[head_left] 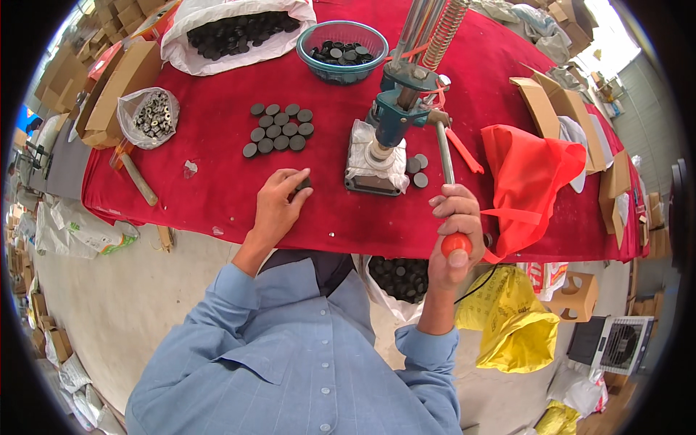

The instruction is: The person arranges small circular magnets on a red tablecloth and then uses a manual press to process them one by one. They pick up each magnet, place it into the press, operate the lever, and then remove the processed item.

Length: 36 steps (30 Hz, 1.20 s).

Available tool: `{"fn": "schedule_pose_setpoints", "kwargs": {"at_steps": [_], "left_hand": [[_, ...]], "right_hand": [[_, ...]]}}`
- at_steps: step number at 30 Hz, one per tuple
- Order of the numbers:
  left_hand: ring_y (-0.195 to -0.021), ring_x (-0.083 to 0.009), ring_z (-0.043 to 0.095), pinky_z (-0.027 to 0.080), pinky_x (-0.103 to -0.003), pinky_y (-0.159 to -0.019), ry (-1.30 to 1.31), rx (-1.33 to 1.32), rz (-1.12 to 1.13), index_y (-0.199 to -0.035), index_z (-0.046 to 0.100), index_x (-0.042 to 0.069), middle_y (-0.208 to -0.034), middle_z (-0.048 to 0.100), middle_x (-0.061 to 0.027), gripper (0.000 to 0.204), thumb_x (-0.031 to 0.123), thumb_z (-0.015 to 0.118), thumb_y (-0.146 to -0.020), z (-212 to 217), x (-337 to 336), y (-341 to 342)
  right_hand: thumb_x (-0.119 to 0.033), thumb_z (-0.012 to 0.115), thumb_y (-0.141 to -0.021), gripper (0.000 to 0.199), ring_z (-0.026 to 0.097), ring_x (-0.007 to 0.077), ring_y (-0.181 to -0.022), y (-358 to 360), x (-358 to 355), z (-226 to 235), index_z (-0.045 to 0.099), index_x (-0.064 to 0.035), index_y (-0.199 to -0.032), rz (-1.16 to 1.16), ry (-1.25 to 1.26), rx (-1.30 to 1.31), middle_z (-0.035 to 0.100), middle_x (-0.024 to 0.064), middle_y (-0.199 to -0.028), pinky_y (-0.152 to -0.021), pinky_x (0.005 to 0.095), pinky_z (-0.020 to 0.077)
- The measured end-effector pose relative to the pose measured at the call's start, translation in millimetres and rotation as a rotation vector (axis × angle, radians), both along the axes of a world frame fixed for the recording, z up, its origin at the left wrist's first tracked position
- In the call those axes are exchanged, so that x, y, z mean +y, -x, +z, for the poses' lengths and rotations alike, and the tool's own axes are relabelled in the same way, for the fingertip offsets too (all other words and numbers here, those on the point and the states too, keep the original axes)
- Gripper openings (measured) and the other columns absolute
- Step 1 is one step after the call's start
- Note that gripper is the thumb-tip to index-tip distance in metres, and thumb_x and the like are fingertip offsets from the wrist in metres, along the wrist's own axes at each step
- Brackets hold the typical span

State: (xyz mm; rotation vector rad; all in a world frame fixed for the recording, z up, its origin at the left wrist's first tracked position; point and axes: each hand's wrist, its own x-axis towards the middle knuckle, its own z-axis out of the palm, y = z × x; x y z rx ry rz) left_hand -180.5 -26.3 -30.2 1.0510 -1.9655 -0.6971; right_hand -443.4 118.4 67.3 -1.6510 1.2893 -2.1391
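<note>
Fingers of the right hand (455,217) wrap closed around the orange-tipped lever handle (451,217) of a hand press (395,116), near the front right edge of the red worktop (217,196). The lever runs up and away from the handle to the blue press head. Fingers of the left hand (279,199) are narrowed on a single dark disc (304,183), pinched at the fingertips and resting on the worktop, left of the press base. Two more discs (417,170) lie just right of the base. Farther back, a cluster of dark discs (279,129) lies flat in rows on the cloth. Beyond it stand a blue bowl (342,51) and a white sack (239,32), both holding dark discs. At far left sits a clear bag of small metal parts (152,114); at right, a red bag (529,181).
</note>
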Motion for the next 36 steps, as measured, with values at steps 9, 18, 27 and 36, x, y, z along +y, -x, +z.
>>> {"fn": "schedule_pose_setpoints", "kwargs": {"at_steps": [9,18,27,36], "left_hand": [[-0.08,-0.0216,0.072,0.059,-0.036,-0.073,0.02,0.026,-0.106,-0.139,0.061,0.004,-0.104,0.079,-0.0117,0.068,0.018,0.093,-0.081,38,-31,89],[-0.095,-0.0378,0.074,0.059,-0.047,-0.082,0.089,0.04,-0.168,-0.137,0.058,0.004,-0.105,0.075,-0.0177,0.069,0.024,0.093,-0.08,28,-35,124],[-0.088,-0.0302,0.072,0.059,-0.042,-0.077,0.173,0.087,-0.055,-0.137,0.062,0.005,-0.107,0.073,-0.0128,0.072,0.028,0.095,-0.078,14,-40,132],[-0.115,-0.0361,0.06,0.051,-0.047,-0.098,0.395,-0.244,0.411,-0.114,0.073,0.007,-0.125,0.067,-0.0119,0.028,0.011,0.081,-0.087,14,-75,-16]], "right_hand": [[-0.059,0.056,-0.103,0.06,0.065,0.0333,-0.099,19,-9,43,0.059,-0.002,-0.084,0.06,-0.034,0.106,0.064,0.0135,-0.089,-0.093,0.0463,0.0518],[-0.048,0.048,-0.104,0.055,0.063,0.0259,-0.083,44,-66,138,0.057,0.0031,-0.085,0.076,-0.277,-0.153,0.06,0.0125,-0.08,-0.082,0.0395,0.0524],[-0.057,0.057,-0.102,0.058,0.064,0.0349,-0.094,14,-21,51,0.055,-0.0028,-0.081,0.079,0.021,0.012,0.06,0.0152,-0.083,-0.088,0.0466,0.0516],[-0.06,0.056,-0.103,0.059,0.064,0.0379,-0.113,7,-2,12,0.056,-0.0055,-0.082,0.013,-0.013,0.058,0.066,0.0143,-0.092,-0.099,0.0524,0.0523]]}}
